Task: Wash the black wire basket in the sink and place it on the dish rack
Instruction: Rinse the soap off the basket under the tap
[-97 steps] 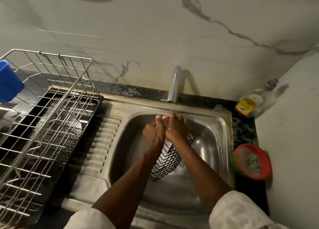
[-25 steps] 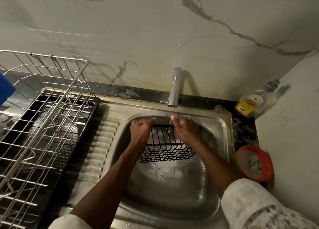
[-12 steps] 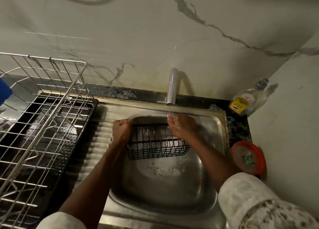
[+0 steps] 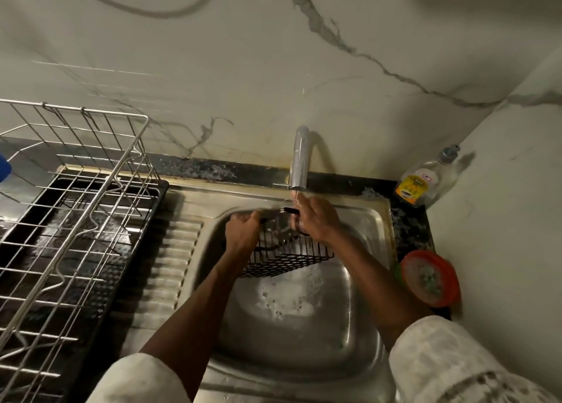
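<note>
Reference landmark: the tap [image 4: 299, 159].

1. Sink [image 4: 369, 281], directly below the tap. Suds [image 4: 289, 299] lay on the basin floor, below the tap and nearer the onlooker. The patch had spread since the previous second.
2. Dish rack [image 4: 91, 208], well to the left of the tap. It had not received the basket, so placement remained outstanding.
3. Black wire basket [image 4: 286, 259], held in the air just under the tap, above the suds. Half a second before, it had been carried further left, toward the draining board. It had since swung back beneath the spout and tipped, far rim raised to the thin stream. Judgement: rinsing was in progress and washing was near its end.
4. Left hand [image 4: 243, 231], lower left of the tap. The fingers were curled over the basket's left rim.
5. Right hand [image 4: 316, 220], immediately under the spout. The fingers were clamped on the far rim, water striking them.

Basket condition: a rectangular grid of thin black wire, wet. Motion blur hid whether residue remained.
</note>
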Demonstrator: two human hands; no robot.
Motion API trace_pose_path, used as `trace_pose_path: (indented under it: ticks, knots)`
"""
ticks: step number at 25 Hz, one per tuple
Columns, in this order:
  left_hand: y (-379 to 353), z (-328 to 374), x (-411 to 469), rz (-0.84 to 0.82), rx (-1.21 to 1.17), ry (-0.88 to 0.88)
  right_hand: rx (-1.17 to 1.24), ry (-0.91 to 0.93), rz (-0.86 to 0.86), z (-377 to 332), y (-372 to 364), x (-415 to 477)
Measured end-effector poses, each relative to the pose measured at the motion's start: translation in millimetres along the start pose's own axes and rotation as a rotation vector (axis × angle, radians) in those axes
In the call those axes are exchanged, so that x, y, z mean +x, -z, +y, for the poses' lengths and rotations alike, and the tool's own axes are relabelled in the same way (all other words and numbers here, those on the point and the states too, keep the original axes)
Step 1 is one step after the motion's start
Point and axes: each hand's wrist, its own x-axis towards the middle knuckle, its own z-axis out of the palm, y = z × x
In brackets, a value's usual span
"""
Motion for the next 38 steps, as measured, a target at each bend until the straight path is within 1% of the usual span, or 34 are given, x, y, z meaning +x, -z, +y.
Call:
trace_pose_path:
  ticks: [1,2,3,6,7,9,10,12,14,16,17,18,19,20,22,23,24,25,26,27,28,29,30,31,32,34,36,37,38]
  knots:
    - [1.0,-1.0,0.8,-0.008,-0.097,0.061,0.003,-0.023,0.040,5.1,1.8,-0.2]
    - [0.6,1.3,-2.3,-0.010,-0.135,0.079,-0.006,-0.034,0.059,4.5,3.0,-1.4]
    - [0.4,4.4,-5.2,-0.007,-0.111,0.058,-0.026,-0.046,0.066,0.4,1.5,-1.2]
    - [4.7,14.3,-14.3,-0.065,0.083,-0.123,-0.176,-0.048,0.092,-19.7,-0.9,2.3]
    - [6.5,19.7,-17.4,-0.103,0.105,-0.119,-0.228,-0.041,0.102,-23.1,-0.5,4.1]
    - [2.4,28.9,-19.1,-0.170,0.006,-0.078,-0.262,-0.055,0.097,-25.6,4.2,7.0]
    - [-4.2,33.5,-20.3,-0.172,-0.062,-0.072,-0.259,-0.077,0.087,-26.3,6.9,7.4]
    - [-23.2,49.1,-22.1,-0.068,-0.135,-0.060,-0.285,-0.117,0.093,-30.8,12.5,7.0]
    - [-39.9,62.4,-22.7,0.043,-0.185,-0.012,-0.343,-0.080,0.133,-40.0,12.1,2.9]
    - [-47.7,71.1,-17.6,0.049,-0.259,0.019,-0.381,0.046,0.207,-40.6,11.5,-3.3]
    - [-48.2,73.7,-15.0,0.030,-0.251,0.028,-0.368,0.103,0.213,-36.6,13.3,-5.8]
    - [-47.1,75.4,-14.0,0.014,-0.220,0.034,-0.343,0.117,0.176,-28.9,16.2,-6.2]
    - [-45.5,76.2,-12.0,0.007,-0.175,0.040,-0.333,0.090,0.120,-18.4,21.3,-3.6]
    - [-43.4,78.3,-13.1,0.001,-0.146,0.048,-0.320,0.014,0.077,-8.7,27.3,-0.3]
    - [-42.2,77.6,-14.7,-0.006,-0.086,0.058,-0.218,-0.160,0.117,3.5,33.8,4.1]
    - [-41.3,76.9,-14.1,-0.018,-0.047,0.044,-0.178,-0.200,0.141,0.0,30.4,3.6]
    - [-40.6,75.1,-13.0,-0.030,-0.042,0.045,-0.184,-0.183,0.144,-9.7,24.5,1.7]
    - [-38.8,74.1,-10.4,-0.033,-0.085,0.050,-0.234,-0.119,0.143,-21.0,15.0,0.0]
    - [-35.7,75.3,-12.1,-0.050,-0.160,0.070,-0.285,-0.034,0.171,-33.1,5.2,-3.8]
    - [-35.0,73.3,-8.8,-0.073,-0.180,0.075,-0.309,0.047,0.234,-41.8,-2.4,-7.7]
    - [-32.9,73.8,-10.0,-0.087,-0.158,0.066,-0.298,0.115,0.277,-45.7,-4.5,-10.4]
    - [-31.6,71.0,-7.9,-0.064,-0.126,0.066,-0.273,0.175,0.280,-40.7,-6.7,-8.9]
    - [-29.1,67.4,-5.4,-0.026,-0.159,0.117,-0.245,0.237,0.256,-33.7,-6.2,-8.2]
    - [-24.2,71.3,-7.5,0.001,-0.215,0.131,-0.243,0.281,0.207,-23.6,-4.7,-7.9]
    - [-19.8,73.6,-7.9,0.051,-0.262,0.158,-0.254,0.289,0.149,-12.9,-3.5,-8.6]
    - [-12.6,75.2,-2.4,0.094,-0.283,0.200,-0.199,0.295,0.124,-0.5,-4.8,-12.3]
    - [-7.1,79.1,1.2,0.109,-0.264,0.216,-0.207,0.351,0.200,-0.3,-10.2,-25.3]
    - [-7.5,78.6,2.6,0.105,-0.262,0.215,-0.222,0.413,0.282,0.3,-14.7,-33.9]
    - [-8.5,78.2,1.9,0.088,-0.275,0.215,-0.218,0.505,0.405,1.2,-18.2,-42.1]
